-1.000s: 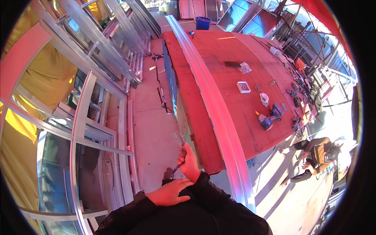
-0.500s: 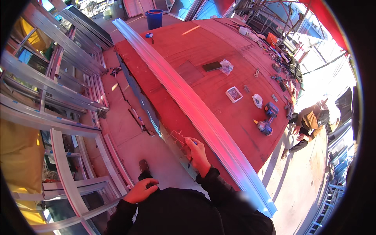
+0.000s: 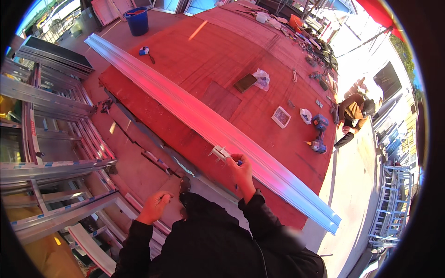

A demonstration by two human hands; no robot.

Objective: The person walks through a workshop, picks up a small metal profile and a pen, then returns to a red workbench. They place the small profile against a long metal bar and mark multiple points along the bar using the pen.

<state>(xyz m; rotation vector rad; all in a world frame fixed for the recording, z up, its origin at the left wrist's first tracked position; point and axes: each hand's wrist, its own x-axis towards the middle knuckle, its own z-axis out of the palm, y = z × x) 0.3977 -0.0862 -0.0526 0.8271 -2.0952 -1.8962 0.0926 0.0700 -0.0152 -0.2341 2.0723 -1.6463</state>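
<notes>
- While R hand (image 3: 242, 170) is nearly closed, thumb + fingertips pinch a small white part (image 3: 220, 153); a blue-ended pen (image 3: 239, 162) is tucked in same hand.
- White part sits out past the fingertips, by near edge of the long metal bar (image 3: 208, 123); can't tell if touching.
- L hand (image 3: 156, 207) is half open, fingers loosely curled, looks empty; it's well apart from R hand, nr the metal frames (image 3: 60, 167).
- Bar lies diag. across the red table (image 3: 185, 51), both ends past its edges.
- On table, beyond bar: drill (image 3: 318, 146) on its side, white box (image 3: 281, 117) w/ small bits in it, clear plastic bag (image 3: 262, 79) next to a dark flat thing (image 3: 245, 82).
- Blue bucket (image 3: 137, 22) stands nr bar's far end.
- Co-worker (image 3: 356, 111) is crouched low beyond table, R side.
- Ladder (image 3: 391, 204) far R.
</notes>
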